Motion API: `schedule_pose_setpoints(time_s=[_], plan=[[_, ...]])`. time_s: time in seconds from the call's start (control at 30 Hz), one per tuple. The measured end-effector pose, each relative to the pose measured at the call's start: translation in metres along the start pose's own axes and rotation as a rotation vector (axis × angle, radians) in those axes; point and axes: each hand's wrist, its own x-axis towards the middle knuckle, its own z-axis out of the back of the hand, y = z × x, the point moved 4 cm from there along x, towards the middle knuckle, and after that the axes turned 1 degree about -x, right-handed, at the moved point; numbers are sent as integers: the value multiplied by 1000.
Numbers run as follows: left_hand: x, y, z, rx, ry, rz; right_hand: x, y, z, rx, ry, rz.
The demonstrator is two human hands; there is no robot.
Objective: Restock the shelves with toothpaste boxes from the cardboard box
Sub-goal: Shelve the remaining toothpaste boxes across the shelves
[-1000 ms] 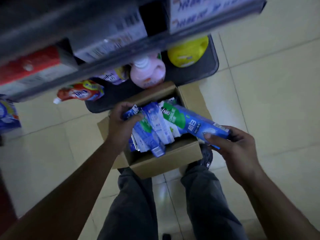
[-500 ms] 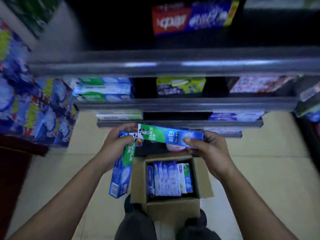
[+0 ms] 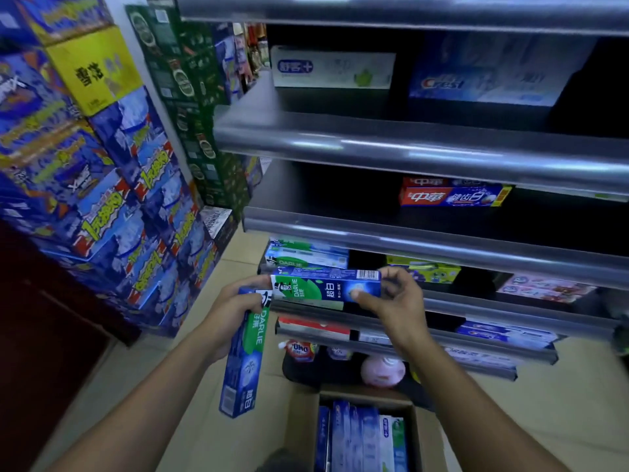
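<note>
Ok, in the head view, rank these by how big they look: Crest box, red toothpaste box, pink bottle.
1. Crest box
2. red toothpaste box
3. pink bottle
They sit at different distances, so real sizes may differ.

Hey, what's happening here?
A person is stocking toothpaste. The right hand pinches one green-and-blue box level in front of a shelf holding matching boxes, while the left hand holds a second box hanging upright. The open cardboard box on the floor below has more inside.
</note>
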Motion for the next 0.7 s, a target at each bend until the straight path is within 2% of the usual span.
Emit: schedule_pose_setpoints(time_s=[0.1, 0.3, 0.53, 0.7], plan=[[12, -1, 8, -65, -4, -1, 4, -9, -23, -120, -91, 24], [35, -6, 23, -16, -22, -17, 31, -26, -48, -194, -176, 20], [71, -11, 36, 103, -39, -30, 69, -27, -59, -197, -188, -6], [84, -8, 27, 75, -52, 25, 81, -44, -70, -216, -69, -89]])
